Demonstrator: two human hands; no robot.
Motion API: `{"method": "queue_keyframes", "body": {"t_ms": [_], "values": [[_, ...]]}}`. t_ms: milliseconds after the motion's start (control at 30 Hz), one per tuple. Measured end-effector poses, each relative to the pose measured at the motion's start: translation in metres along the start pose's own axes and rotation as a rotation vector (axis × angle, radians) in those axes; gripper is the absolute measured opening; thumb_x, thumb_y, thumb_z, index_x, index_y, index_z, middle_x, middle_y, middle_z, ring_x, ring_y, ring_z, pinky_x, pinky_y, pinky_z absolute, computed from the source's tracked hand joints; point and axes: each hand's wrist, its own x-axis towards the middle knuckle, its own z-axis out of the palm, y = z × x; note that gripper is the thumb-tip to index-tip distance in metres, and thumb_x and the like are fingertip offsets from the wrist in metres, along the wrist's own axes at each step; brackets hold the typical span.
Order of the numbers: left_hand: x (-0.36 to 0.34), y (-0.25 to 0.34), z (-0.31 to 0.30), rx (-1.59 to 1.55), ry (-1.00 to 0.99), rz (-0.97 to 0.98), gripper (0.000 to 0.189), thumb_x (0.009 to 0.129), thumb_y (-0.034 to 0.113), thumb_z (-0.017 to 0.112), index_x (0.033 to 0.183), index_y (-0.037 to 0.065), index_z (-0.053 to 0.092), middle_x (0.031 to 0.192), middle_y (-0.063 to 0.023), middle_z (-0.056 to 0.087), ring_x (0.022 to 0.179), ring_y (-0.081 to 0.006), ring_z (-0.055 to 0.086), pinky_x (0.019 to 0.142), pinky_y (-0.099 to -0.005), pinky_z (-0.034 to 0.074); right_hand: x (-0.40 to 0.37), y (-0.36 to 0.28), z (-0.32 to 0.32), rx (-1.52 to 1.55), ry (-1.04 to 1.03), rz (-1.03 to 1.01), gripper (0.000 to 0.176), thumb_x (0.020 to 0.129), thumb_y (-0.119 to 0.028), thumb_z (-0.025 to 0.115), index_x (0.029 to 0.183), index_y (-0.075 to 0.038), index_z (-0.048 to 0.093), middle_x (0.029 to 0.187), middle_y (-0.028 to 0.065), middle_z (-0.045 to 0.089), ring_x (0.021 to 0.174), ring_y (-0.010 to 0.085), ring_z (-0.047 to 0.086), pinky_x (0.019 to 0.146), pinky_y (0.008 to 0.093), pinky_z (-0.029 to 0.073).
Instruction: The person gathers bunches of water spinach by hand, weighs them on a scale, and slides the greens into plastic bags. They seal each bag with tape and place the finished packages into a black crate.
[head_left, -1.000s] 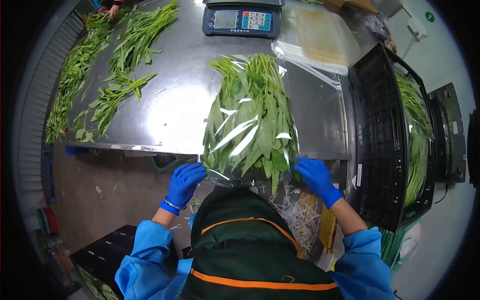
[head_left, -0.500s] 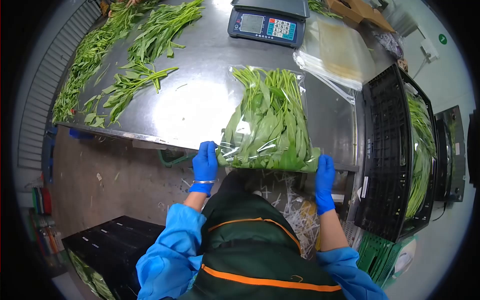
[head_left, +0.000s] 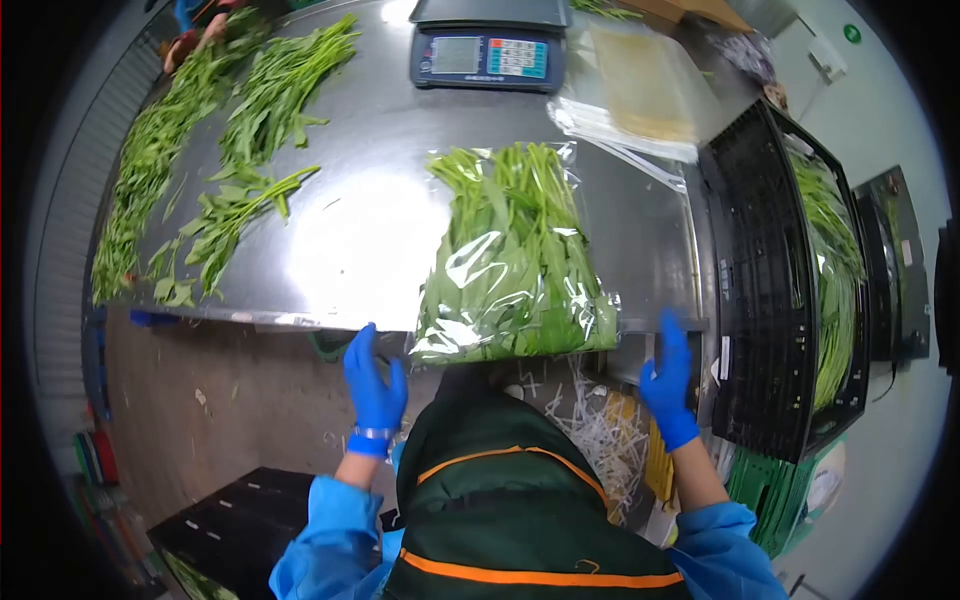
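Note:
A clear plastic bag full of leafy green vegetables (head_left: 515, 255) lies at the front edge of the metal table (head_left: 375, 130), stems pointing away from me and its leafy end overhanging slightly. My left hand (head_left: 376, 385), in a blue glove, is just left of the bag's near corner, fingers apart and holding nothing. On the other side, my right hand (head_left: 671, 380), also gloved in blue and a little blurred, is off the bag with its fingers spread.
Behind the bag stands a digital scale (head_left: 488, 58), with a stack of clear bags (head_left: 640, 90) beside it. Loose greens (head_left: 150, 190) line the table's left. A black crate (head_left: 765, 290) of greens stands right. Another person's hands (head_left: 195, 40) show at top left.
Both my hands have let go of the bag's near corners and moved apart to either side. The view has shifted slightly; the bag stays on the table edge.

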Motion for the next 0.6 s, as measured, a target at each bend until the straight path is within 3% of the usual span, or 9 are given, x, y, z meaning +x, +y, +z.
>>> {"method": "queue_keyframes", "body": {"t_ms": [67, 133, 200, 267, 333, 400, 467, 533, 600], "values": [[-0.011, 0.044, -0.001, 0.584, -0.246, 0.562, 0.053, 0.071, 0.011, 0.06, 0.121, 0.006, 0.042, 0.126, -0.0165, 0.037, 0.107, -0.0278, 0.044, 0.095, -0.044, 0.028, -0.01, -0.01, 0.01, -0.18, -0.244, -0.407, 0.059, 0.068, -0.004, 0.051, 0.125, -0.004, 0.038, 0.127, 0.0163, 0.039, 0.117, 0.036, 0.037, 0.099, 0.046, 0.024], [-0.004, 0.03, 0.02, 0.667, -0.368, 0.604, 0.053, 0.068, 0.012, 0.061, 0.118, 0.006, 0.044, 0.124, -0.0112, 0.042, 0.105, -0.0283, 0.045, 0.096, -0.0469, 0.024, -0.003, -0.01, 0.034, -0.208, -0.335, -0.221, 0.061, 0.071, -0.014, 0.056, 0.128, -0.006, 0.036, 0.132, 0.0139, 0.035, 0.125, 0.0292, 0.029, 0.103, 0.0444, 0.014], [0.023, -0.001, 0.017, 0.676, -0.404, 0.678, 0.05, 0.066, 0.008, 0.06, 0.114, 0.008, 0.049, 0.113, -0.0088, 0.052, 0.101, -0.0248, 0.048, 0.095, -0.0434, 0.027, 0.001, 0.019, 0.044, -0.356, -0.392, -0.312, 0.059, 0.074, -0.018, 0.055, 0.129, -0.01, 0.035, 0.134, 0.0064, 0.035, 0.124, 0.0158, 0.032, 0.103, 0.0437, 0.013], [0.046, 0.007, 0.008, 0.536, -0.357, 0.811, 0.042, 0.063, 0.002, 0.055, 0.105, 0.007, 0.055, 0.096, -0.0112, 0.058, 0.088, -0.0265, 0.054, 0.089, -0.0424, 0.034, 0.001, 0.026, 0.044, -0.418, -0.214, -0.401, 0.051, 0.072, -0.013, 0.053, 0.122, -0.013, 0.045, 0.121, 0.004, 0.048, 0.113, 0.0134, 0.044, 0.103, 0.042, 0.016], [0.067, 0.046, -0.01, 0.425, -0.403, 0.626, 0.034, 0.069, 0.001, 0.051, 0.103, 0.002, 0.055, 0.096, -0.0136, 0.058, 0.087, -0.0261, 0.055, 0.084, -0.0409, 0.04, 0.026, -0.007, 0.011, -0.473, -0.147, -0.413, 0.047, 0.071, -0.012, 0.054, 0.118, -0.014, 0.049, 0.109, 0.0034, 0.054, 0.106, 0.0158, 0.049, 0.103, 0.0421, 0.018], [0.106, 0.073, -0.021, 0.095, -0.277, 0.645, 0.031, 0.072, 0.0, 0.047, 0.102, -0.001, 0.053, 0.103, -0.0155, 0.056, 0.092, -0.0239, 0.055, 0.083, -0.0359, 0.041, 0.066, -0.044, -0.022, -0.265, -0.004, -0.471, 0.047, 0.069, -0.012, 0.057, 0.116, -0.013, 0.05, 0.109, 0.0051, 0.052, 0.101, 0.0195, 0.051, 0.101, 0.0426, 0.022], [0.151, 0.148, -0.033, 0.112, -0.208, 0.675, 0.039, 0.072, -0.003, 0.045, 0.11, -0.002, 0.05, 0.117, -0.0145, 0.051, 0.099, -0.0202, 0.052, 0.086, -0.0311, 0.04, 0.116, -0.087, -0.056, -0.176, 0.182, -0.41, 0.04, 0.071, -0.01, 0.058, 0.11, -0.01, 0.052, 0.112, 0.0081, 0.049, 0.096, 0.025, 0.051, 0.098, 0.0402, 0.026], [0.194, 0.216, -0.032, -0.05, -0.15, 0.724, 0.043, 0.077, -0.003, 0.043, 0.119, -0.001, 0.045, 0.126, -0.0134, 0.044, 0.103, -0.0209, 0.051, 0.086, -0.0304, 0.039, 0.169, -0.122, -0.077, 0.168, 0.449, -0.389, 0.027, 0.076, -0.009, 0.057, 0.103, -0.007, 0.055, 0.113, 0.0098, 0.046, 0.093, 0.0232, 0.051, 0.09, 0.0353, 0.035], [0.232, 0.263, -0.021, -0.162, -0.176, 0.745, 0.048, 0.078, -0.003, 0.045, 0.125, 0.0, 0.04, 0.128, -0.0114, 0.042, 0.103, -0.0207, 0.051, 0.088, -0.0295, 0.038, 0.208, -0.159, -0.109, 0.6, 0.532, -0.29, 0.018, 0.082, -0.012, 0.056, 0.098, -0.005, 0.056, 0.098, 0.0065, 0.051, 0.088, 0.0162, 0.051, 0.08, 0.0291, 0.04]]}}
